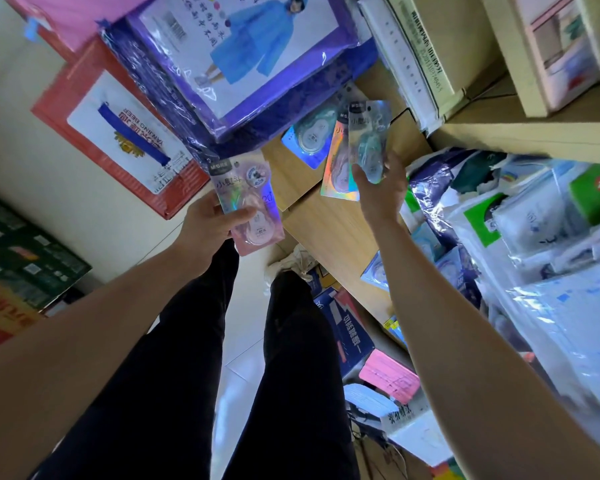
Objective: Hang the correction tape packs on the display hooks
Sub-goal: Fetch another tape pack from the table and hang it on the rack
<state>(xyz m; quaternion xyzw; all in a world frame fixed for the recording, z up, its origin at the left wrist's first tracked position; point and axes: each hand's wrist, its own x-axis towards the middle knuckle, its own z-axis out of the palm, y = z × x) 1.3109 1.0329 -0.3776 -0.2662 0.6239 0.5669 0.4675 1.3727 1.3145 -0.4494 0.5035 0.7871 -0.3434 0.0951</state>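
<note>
Your left hand (207, 233) is clamped on a pink correction tape pack (248, 202) at frame centre. Further up and right, your right hand (381, 192) grips a teal pack (369, 140) above more packs (309, 140) on the cardboard box (329, 223).

**Stock piled around the floor**

A purple raincoat package (243, 53) lies over a red beer carton (118, 133). A dark green box (25, 258) sits at the left edge. A wooden board (329, 233) runs past clear plastic bags (534, 254), with a pink pad (388, 379) lower down.
</note>
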